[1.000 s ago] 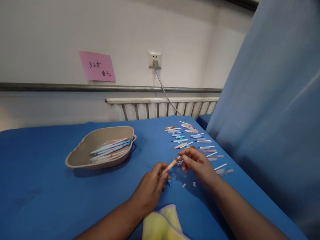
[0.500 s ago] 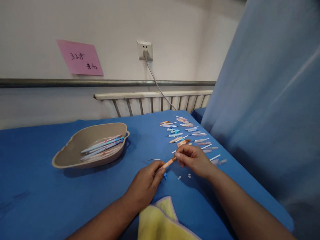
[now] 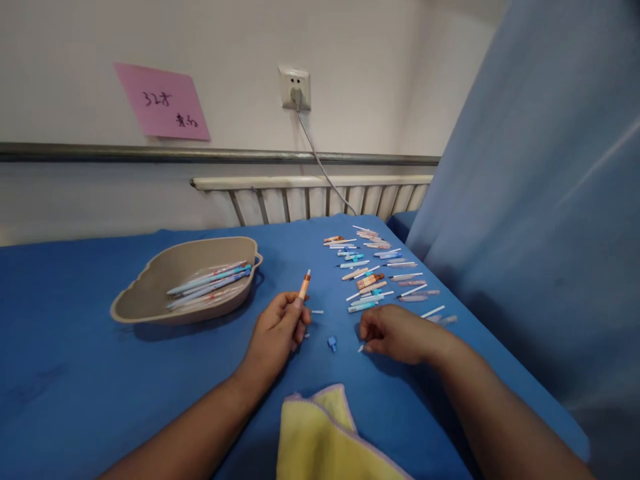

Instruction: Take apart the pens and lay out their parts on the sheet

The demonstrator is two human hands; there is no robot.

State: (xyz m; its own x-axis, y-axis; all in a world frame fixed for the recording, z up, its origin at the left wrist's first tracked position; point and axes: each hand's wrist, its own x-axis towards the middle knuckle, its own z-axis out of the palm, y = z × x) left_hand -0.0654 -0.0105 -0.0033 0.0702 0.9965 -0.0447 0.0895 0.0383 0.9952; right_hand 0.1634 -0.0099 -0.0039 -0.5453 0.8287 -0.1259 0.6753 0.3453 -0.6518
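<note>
Here's the blue sheet: left hand gripping, right hand curled nearer the right edge, grip unclear; the orange pen barrel tilts up from the left, well inside that edge, and the white tip at the right thumb could skitter off if pinched loosely

This looks like a room in a hospital or care home. A blue sheet covers what seems to be a bed. Behind the bed are a white barred rail and a long metal rail. Right of the bed hangs a big blue curtain.
</note>
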